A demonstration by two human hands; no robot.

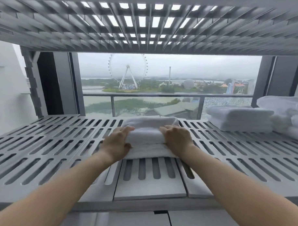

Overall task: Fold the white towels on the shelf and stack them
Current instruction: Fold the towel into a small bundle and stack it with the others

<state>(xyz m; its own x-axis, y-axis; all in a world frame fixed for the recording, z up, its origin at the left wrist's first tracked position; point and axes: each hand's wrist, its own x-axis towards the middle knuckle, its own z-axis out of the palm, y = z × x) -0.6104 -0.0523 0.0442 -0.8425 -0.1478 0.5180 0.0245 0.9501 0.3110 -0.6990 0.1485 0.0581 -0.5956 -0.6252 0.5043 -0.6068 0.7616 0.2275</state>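
Observation:
A folded white towel (148, 135) lies in the middle of the grey slatted shelf (50, 150), in several thick layers. My left hand (117, 142) grips its left side, fingers over the top fold and thumb at the near edge. My right hand (177, 139) holds the right side the same way. A stack of folded white towels (238, 118) rests on the shelf at the right. Loose, bunched white towels (290, 113) lie beyond it at the far right edge.
Another slatted shelf (142, 28) hangs close overhead. Upright grey posts (34, 83) stand at the back left and back right. Behind the shelf is a window with a balcony railing (161, 95). The shelf's left half carries nothing.

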